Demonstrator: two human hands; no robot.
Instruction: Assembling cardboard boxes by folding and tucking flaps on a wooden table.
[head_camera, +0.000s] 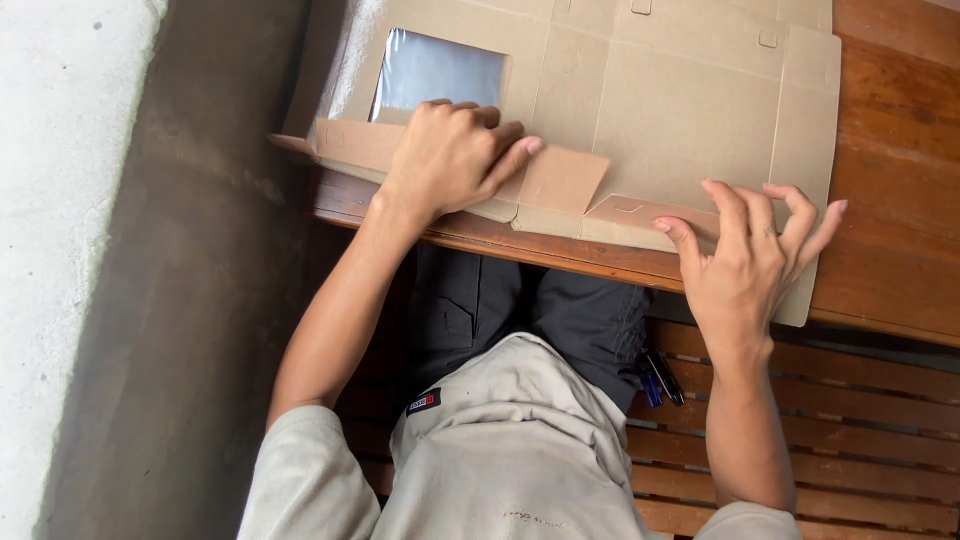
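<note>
A flat, unfolded brown cardboard box (680, 100) lies on a wooden table (900, 200). It has a rectangular clear plastic window (440, 72) near its left end. My left hand (450, 155) presses down with curled fingers on a folded near-edge flap (350, 145), just below the window. My right hand (755, 260) rests with spread fingertips on another near-edge flap (640, 215) at the box's right corner, which hangs over the table edge.
I sit on a slatted wooden bench (850, 430) in dark trousers and a pale shirt. Two pens (660, 378) stick out by my right hip. A grey concrete floor and pale wall (90, 300) fill the left side.
</note>
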